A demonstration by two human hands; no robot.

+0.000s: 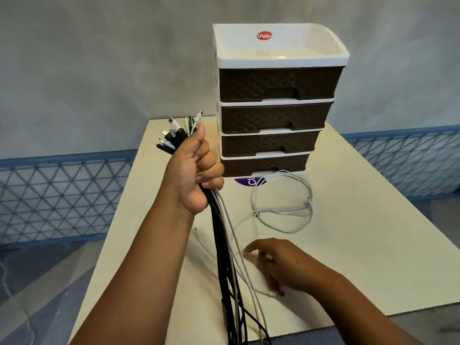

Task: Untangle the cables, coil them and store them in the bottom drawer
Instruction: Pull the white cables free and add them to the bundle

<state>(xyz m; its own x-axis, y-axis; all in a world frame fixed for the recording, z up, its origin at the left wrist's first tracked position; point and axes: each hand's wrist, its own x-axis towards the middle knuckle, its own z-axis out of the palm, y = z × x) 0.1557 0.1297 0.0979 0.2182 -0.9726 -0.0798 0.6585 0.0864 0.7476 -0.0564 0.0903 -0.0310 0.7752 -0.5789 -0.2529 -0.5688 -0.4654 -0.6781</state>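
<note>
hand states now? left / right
Left hand: closed around the cable bundle, connector ends up.
Right hand: open, fingers reaching at a white cable on the table.

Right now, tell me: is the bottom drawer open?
No, the bottom drawer sits flush with the three shut drawers above it.

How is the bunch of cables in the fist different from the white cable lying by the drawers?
The bunch of cables hangs straight from the left hand, mixing black and white; the white cable lies alone on the table in a loose loop, ungripped. Neither is in a drawer yet.
</note>
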